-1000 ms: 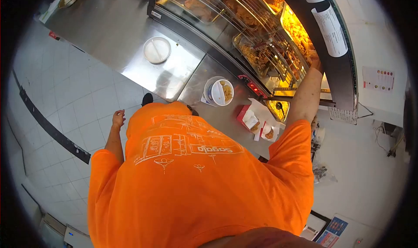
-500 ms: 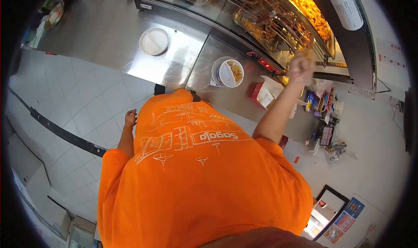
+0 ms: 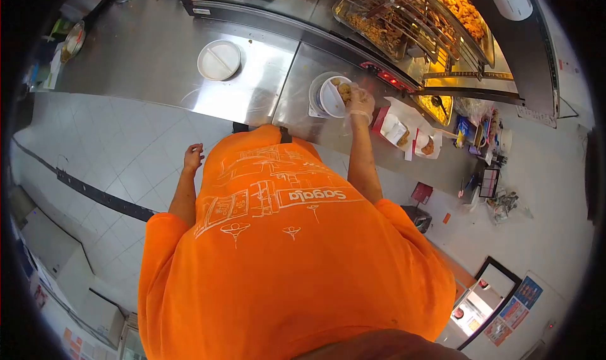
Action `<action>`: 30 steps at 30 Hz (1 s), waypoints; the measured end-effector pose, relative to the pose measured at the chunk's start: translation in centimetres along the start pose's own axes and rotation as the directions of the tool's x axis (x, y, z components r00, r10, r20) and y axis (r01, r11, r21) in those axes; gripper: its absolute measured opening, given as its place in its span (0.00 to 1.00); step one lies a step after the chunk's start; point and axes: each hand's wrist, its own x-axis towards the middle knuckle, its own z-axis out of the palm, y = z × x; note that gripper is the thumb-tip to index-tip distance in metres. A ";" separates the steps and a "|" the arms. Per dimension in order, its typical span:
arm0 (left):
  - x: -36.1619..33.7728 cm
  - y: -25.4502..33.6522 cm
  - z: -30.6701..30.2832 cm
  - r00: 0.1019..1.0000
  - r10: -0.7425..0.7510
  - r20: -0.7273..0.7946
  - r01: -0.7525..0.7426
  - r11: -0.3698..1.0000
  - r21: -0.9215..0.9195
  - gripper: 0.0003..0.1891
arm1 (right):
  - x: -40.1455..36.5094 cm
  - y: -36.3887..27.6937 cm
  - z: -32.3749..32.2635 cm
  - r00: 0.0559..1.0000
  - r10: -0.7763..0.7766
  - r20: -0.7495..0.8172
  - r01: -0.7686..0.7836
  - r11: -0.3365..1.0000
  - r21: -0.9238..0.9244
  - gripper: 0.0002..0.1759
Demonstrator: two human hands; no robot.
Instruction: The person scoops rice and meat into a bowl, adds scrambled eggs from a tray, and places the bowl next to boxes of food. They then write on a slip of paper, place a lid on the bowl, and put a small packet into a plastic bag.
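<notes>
"Where's the right hand (image 3: 360, 102)?"

"At the round tub (image 3: 329, 100) on the tabletop (image 3: 158, 50). It's in a clear glove, bent over the tub's right rim, next to the food pieces (image 3: 343, 91) inside."

"Pinching one of them?"

"The glove and the back of the hand cover the fingertips, so I can't tell whether they pinch a piece or are spread."

"What else is in the tub?"

"A smooth white section takes up its left part; the light-brown food shows in the upper right."

"And the left hand (image 3: 193, 157)?"

"Bare, hanging at the person's side above the tiled floor (image 3: 126, 139), fingers loosely curled, well apart from the tub."

"What's around the tub?"

"To its left, a round white dish (image 3: 211, 67) with a strip across it lies on the tabletop. To its right, near the gloved hand, there's a red-and-white box (image 3: 380, 120) with brown food in it, and just beside that a white carton (image 3: 435, 149) with another brown piece."

"Behind them?"

"A lit display cabinet (image 3: 265, 25) with wire racks, fried pieces (image 3: 461, 9) heaped in a tray, and a red-lit panel (image 3: 389, 77) low on its front."
</notes>
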 end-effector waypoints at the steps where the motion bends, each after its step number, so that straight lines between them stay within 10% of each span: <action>1: 0.1 0.4 0.3 1.000 0.004 0.004 -0.004 1.000 0.003 0.25 | -1.6 -4.9 -2.2 0.989 0.149 -0.008 -0.149 0.989 0.000 0.25; 4: 0.2 0.8 0.7 1.000 0.015 0.014 -0.015 1.000 0.003 0.25 | -0.6 -4.7 -2.4 0.960 0.248 0.128 -0.246 0.969 -0.032 0.23; 10: 2.9 -3.4 0.4 0.996 0.046 0.074 -0.044 0.999 -0.030 0.25 | 2.6 1.8 -1.7 0.862 -0.336 0.380 0.460 0.834 -0.305 0.23; 16: 3.5 -5.0 -0.6 0.998 -0.012 0.069 0.018 0.996 -0.083 0.26 | -0.5 -4.0 -5.9 0.942 -0.136 0.306 0.115 0.990 0.085 0.20; 19: 3.4 -4.8 -1.2 0.997 -0.037 0.062 0.040 0.998 -0.046 0.27 | -1.0 -3.0 -5.8 0.970 -0.084 0.227 0.122 0.979 -0.161 0.22; 28: 3.7 -2.0 -1.1 0.996 -0.033 0.079 0.032 0.999 0.015 0.27 | -1.4 -1.6 -4.5 0.984 0.161 -0.080 -0.151 0.981 0.119 0.13; 30: 3.9 -1.3 -1.1 0.995 -0.025 0.093 0.022 0.999 0.033 0.27 | -1.1 -2.3 -4.5 0.999 -0.022 -0.042 0.021 0.999 -0.035 0.11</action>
